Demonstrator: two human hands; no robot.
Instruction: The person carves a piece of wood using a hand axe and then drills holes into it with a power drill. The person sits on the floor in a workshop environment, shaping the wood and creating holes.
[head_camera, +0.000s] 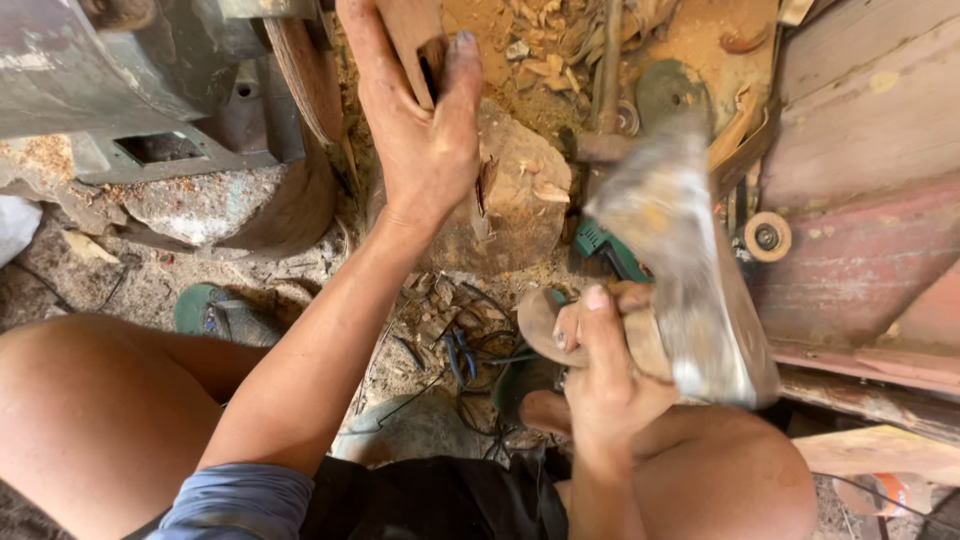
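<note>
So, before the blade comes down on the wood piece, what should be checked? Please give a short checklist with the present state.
1. Left hand grips the wood piece: ok.
2. Piece rests on the chopping block: cannot tell, the hand hides its lower end.
3. Right hand closed on the hatchet handle: ok.
4. Left fingers apart from the cutting place: not ok, they wrap the piece.
5. Blade position: cannot tell, blurred.
6. Block top free of chips: not ok.

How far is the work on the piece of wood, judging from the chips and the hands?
Done: wood chips already lie around the chopping block, so some cutting has happened. In hand: the left hand holds a piece of wood upright on the block, and the right hand grips a blurred hatchet. Left: the final shape cannot be judged.
</note>
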